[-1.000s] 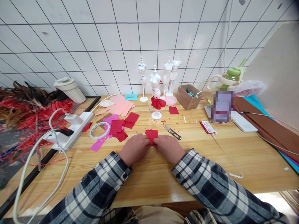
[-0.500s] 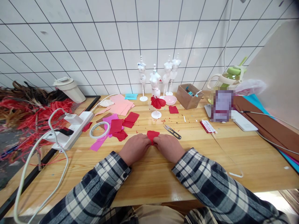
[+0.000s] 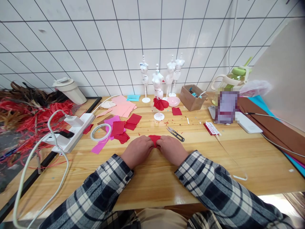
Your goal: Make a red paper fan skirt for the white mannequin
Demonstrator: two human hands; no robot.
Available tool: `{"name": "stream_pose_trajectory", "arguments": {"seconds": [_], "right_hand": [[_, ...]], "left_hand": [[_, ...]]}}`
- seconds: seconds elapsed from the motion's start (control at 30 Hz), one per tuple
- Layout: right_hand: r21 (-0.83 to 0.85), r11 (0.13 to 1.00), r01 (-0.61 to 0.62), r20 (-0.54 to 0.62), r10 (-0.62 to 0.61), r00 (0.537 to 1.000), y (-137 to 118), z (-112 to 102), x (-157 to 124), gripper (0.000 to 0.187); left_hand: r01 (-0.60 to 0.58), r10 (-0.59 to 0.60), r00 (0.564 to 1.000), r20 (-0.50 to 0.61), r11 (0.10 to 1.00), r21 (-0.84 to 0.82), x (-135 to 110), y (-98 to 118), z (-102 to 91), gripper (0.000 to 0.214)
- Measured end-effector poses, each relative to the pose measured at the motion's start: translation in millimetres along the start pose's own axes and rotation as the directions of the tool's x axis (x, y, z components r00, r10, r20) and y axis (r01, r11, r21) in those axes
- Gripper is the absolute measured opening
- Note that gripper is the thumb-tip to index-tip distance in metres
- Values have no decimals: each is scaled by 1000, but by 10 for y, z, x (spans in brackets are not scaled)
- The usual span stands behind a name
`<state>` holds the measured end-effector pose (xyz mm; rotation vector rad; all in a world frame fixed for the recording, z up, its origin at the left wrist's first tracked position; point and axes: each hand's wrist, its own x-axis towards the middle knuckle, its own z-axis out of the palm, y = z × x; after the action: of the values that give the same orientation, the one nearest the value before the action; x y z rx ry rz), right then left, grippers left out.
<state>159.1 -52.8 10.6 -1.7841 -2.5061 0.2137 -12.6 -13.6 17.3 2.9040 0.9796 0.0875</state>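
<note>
A small piece of red crepe paper [image 3: 154, 139] is pinched between my two hands, low over the front middle of the table. My left hand [image 3: 138, 150] is closed on its left side, and my right hand [image 3: 172, 149] is closed on its right side. Fingers cover the paper's lower part. Thread snips [image 3: 175, 134] lie just beyond my right hand. Straight ahead stands a small white mannequin [image 3: 158, 83] wearing a pleated red paper skirt [image 3: 160, 103]. Red paper squares [image 3: 118, 128] lie beyond my left hand, partly over magenta paper.
A roll of white tape [image 3: 100, 132] and a power strip [image 3: 73, 132] are on the left. Pink paper sheets [image 3: 122, 106], more mannequins, a pink dish [image 3: 173, 101] and a cardboard box [image 3: 193, 97] line the back. A phone [image 3: 227, 107] stands at right.
The red paper's upper edge sits lower and flatter between my fingers, so less of it shows. Both hands stay in nearly the same place; the view has shifted slightly.
</note>
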Motion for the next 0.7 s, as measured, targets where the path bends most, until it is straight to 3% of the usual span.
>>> {"name": "stream_pose_trajectory", "arguments": {"seconds": [0.3,0.7], "right_hand": [[-29,998,-57,41,59,997,-2,-26,-2,30],[-46,998,-31,25,32,999,-20,-65,-22,28]], "left_hand": [[46,-46,999,17,998,-35,-3,-10,2,26],[-18,19,1000,-14,1000,24,-4,-33,19,23]]}}
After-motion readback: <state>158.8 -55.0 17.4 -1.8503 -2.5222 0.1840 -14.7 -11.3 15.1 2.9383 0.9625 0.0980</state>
